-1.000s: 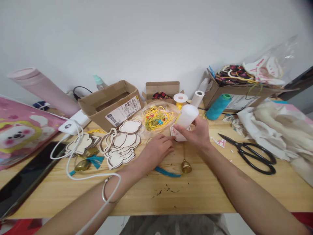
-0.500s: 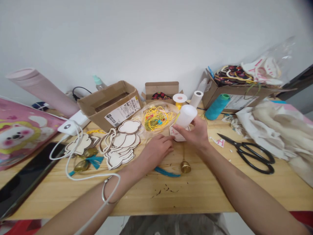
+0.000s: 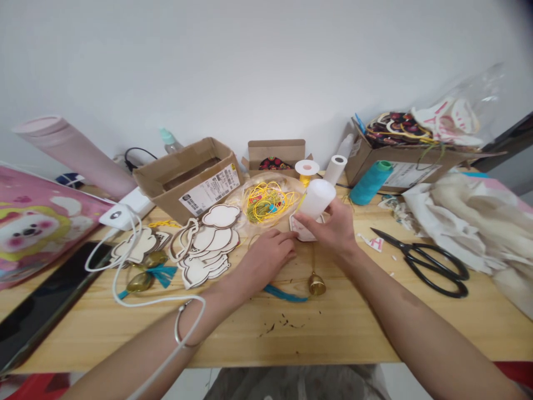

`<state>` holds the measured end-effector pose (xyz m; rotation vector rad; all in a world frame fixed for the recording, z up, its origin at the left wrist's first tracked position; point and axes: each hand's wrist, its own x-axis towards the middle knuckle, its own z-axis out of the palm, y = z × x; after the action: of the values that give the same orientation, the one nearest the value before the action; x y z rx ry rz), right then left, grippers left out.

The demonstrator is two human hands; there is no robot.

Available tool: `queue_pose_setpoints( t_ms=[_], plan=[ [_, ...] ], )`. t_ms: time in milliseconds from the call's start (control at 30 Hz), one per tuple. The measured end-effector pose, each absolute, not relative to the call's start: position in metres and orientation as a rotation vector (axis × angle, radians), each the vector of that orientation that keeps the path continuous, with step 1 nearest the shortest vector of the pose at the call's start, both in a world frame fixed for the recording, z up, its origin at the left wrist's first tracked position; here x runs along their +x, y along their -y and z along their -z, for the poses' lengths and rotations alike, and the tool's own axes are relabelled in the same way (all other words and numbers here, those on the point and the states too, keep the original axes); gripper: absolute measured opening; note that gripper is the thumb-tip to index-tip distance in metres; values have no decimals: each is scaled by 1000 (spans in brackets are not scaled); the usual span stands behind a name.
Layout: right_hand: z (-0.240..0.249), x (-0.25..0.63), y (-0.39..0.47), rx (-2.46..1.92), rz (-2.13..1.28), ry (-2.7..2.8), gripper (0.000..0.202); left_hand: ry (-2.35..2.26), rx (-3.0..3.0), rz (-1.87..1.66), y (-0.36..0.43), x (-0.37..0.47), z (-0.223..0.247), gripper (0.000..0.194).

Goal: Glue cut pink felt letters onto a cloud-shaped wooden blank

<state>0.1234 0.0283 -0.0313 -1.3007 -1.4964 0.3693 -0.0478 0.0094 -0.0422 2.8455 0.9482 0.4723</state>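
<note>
My right hand (image 3: 339, 228) is closed around a white translucent cylindrical bottle (image 3: 320, 194), tilted over a small white plaque (image 3: 306, 233) with a dark edge. My left hand (image 3: 272, 250) has its fingers bent close together, the fingertips at the plaque's lower left edge, holding it on the table; its thumb is hidden. Below the plaque, a small gold bell (image 3: 316, 284) hangs off a thin cord lying on the wood. A teal tassel strip (image 3: 286, 293) lies to the left of the bell.
Cloud-shaped wooden pieces (image 3: 212, 239), a gold bell with a teal tassel (image 3: 141, 280) and a white cable (image 3: 162, 300) lie left. Black scissors (image 3: 433, 261) lie right. Behind are tangled yellow cords (image 3: 270, 200), a teal thread cone (image 3: 370, 183) and cardboard boxes (image 3: 187, 183).
</note>
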Motion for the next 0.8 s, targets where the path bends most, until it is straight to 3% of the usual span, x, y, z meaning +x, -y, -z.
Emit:
queue_pose_setpoints(
  t_ms=[500,800],
  plan=[
    [28,124,-28,-1339,-296,1561,35,-962,2878,-497,-8,-47,39,14],
    [29,125,-31,-1250,-529,1239,38,-944,2740,-604,-6,-48,34,15]
  ],
)
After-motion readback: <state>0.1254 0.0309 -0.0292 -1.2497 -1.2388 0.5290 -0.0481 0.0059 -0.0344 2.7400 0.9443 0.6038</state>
